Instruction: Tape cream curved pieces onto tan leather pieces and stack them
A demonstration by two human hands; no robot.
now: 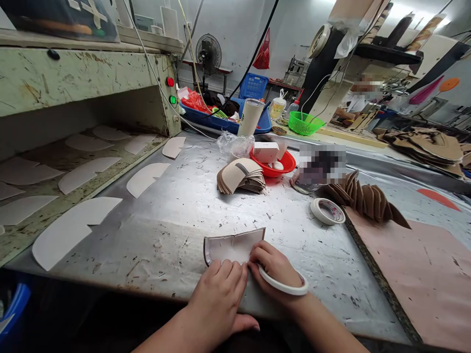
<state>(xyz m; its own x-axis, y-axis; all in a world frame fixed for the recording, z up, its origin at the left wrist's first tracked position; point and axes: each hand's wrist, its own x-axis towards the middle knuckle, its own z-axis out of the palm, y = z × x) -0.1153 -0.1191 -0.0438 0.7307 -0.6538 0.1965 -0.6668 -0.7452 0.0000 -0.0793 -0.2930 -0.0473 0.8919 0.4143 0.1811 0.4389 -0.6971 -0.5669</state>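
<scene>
A light curved piece with a dark edge (233, 246) lies near the front of the metal table. My left hand (221, 289) rests on its near edge, fingers side by side and bent down onto it, thumb stretched toward me. At the piece's right end, my right hand (274, 267) has its fingers curled and pressed together against the edge. A roll of white tape (285, 287) hangs around my right hand. What lies under the fingertips is hidden. Beyond the piece stands a stack of beige cut pieces (241, 175).
White cut pieces (73, 230) lie at the left, some inside the green machine (91, 73). A red bowl (289, 164), another tape roll (327, 212), brown pieces (368, 198) and a pink board (415, 274) are at the right. A cup (250, 117) stands behind.
</scene>
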